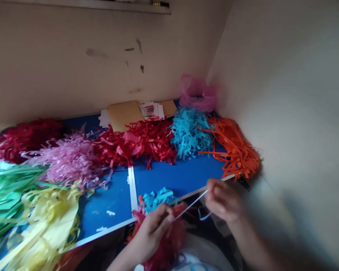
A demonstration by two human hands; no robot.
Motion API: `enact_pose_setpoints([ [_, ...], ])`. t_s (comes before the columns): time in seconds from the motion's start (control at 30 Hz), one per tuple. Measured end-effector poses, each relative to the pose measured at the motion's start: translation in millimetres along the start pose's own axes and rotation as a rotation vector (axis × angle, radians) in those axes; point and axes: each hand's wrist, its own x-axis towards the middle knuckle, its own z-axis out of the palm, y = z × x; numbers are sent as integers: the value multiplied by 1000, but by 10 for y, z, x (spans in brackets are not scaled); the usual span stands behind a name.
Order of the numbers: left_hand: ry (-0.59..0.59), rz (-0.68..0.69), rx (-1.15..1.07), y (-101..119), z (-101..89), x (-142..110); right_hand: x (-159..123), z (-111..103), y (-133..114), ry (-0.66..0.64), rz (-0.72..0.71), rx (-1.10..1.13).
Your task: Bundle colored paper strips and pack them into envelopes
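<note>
A thin white string (191, 206) runs taut between my two hands at the table's front edge. My left hand (155, 229) is closed in a pinch where the string meets a bunch of red fringed paper (172, 244). Light blue fringed paper (159, 198) and a little orange show just above that hand, against the bunch. To the right, my right hand (223, 199) pinches the string's other end, with a loose loop dangling below the fingers. The red bunch hangs over my lap, its lower part blurred.
Piles of fringed paper lie along the blue table (175, 175): yellow (45, 218), green (5, 203), pink (70, 158), red (147, 141), light blue (190, 131) and orange (237, 150). Behind them are brown card (125, 114) and a pink plastic bag (197, 96). A wall (293, 113) stands close on the right.
</note>
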Motion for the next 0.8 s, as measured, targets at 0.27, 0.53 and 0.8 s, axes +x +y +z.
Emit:
enact_pose_setpoints([
  [0.27, 171, -31, 39, -200, -167, -83, 194, -266, -280, 255, -432, 139],
  [0.53, 115, -43, 99, -149, -178, -194, 87, -40, -961, 322, -565, 83],
  [0.8, 678, 10, -629, 13, -316, -136, 381, 815, 329, 56, -369, -860],
])
